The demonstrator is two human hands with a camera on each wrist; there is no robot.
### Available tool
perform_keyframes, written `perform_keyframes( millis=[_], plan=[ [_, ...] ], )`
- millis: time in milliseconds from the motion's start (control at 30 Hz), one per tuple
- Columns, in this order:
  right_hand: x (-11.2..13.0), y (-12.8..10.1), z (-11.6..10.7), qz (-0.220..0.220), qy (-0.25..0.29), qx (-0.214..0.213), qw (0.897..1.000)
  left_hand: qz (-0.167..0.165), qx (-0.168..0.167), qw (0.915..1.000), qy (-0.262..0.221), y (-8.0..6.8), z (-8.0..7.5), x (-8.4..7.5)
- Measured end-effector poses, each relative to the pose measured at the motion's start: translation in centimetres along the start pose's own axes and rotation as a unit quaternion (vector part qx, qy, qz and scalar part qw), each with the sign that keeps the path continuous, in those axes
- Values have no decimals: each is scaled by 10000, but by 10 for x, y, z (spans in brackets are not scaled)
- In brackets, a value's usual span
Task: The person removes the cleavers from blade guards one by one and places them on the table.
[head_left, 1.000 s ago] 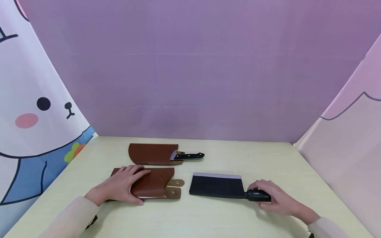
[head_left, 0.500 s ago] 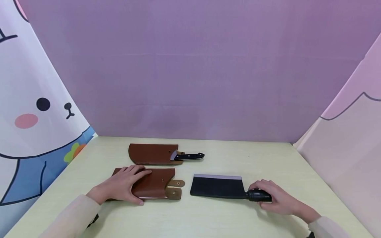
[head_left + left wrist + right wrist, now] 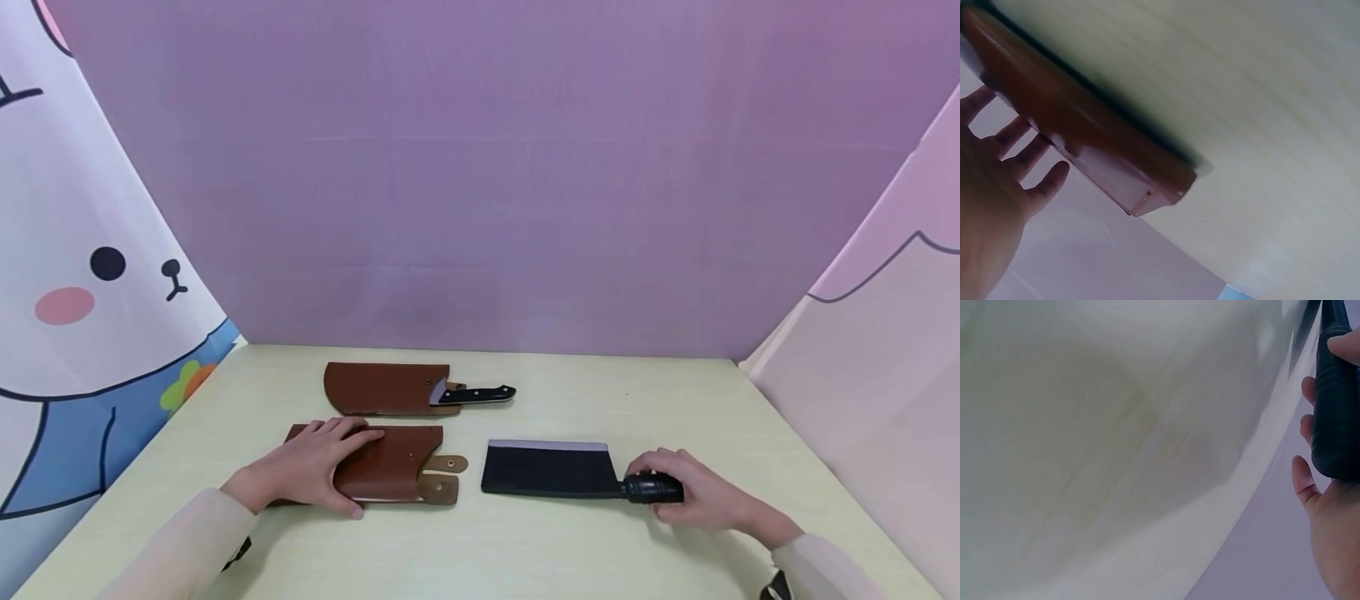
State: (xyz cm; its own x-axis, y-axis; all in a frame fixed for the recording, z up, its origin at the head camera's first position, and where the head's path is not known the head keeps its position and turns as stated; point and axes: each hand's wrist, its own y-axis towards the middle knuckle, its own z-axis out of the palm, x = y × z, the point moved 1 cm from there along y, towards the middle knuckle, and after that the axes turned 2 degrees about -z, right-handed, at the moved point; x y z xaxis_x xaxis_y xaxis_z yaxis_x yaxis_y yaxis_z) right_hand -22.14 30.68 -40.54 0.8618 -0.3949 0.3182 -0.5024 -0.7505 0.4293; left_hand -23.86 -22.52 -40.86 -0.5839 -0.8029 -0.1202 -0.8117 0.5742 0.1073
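Observation:
My left hand [image 3: 315, 468] spans a brown leather knife sheath [image 3: 386, 467], gripping it across its width. The thumb is at the near edge, and the fingertips reach the far edge in the left wrist view. Two snap straps [image 3: 438, 487] stick out from the sheath's right end. To the right, my right hand [image 3: 693, 492] holds a cleaver by its dark ribbed handle [image 3: 1337, 419], fingers and thumb round it. Its broad black blade [image 3: 551, 471] points left towards the sheath's mouth, with a pale strip along the far edge. A gap separates blade and straps.
Behind the gripped sheath lies a second brown sheath [image 3: 382, 387] with a black-handled knife [image 3: 480, 395] in it. The pale wooden table [image 3: 585, 550] ends at a purple backdrop [image 3: 487, 208]. Printed fabric stands on both sides.
The sheath and my left hand have slid very slightly to the right. The cleaver has hardly shifted, and my right forearm has risen a little.

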Motion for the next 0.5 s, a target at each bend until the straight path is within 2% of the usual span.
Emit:
perform_keyframes(
  millis=[500],
  plan=[
    [-11, 4, -2, 239, -1, 151, 9996, -17, 161, 9999, 26, 2, 0, 1]
  ],
)
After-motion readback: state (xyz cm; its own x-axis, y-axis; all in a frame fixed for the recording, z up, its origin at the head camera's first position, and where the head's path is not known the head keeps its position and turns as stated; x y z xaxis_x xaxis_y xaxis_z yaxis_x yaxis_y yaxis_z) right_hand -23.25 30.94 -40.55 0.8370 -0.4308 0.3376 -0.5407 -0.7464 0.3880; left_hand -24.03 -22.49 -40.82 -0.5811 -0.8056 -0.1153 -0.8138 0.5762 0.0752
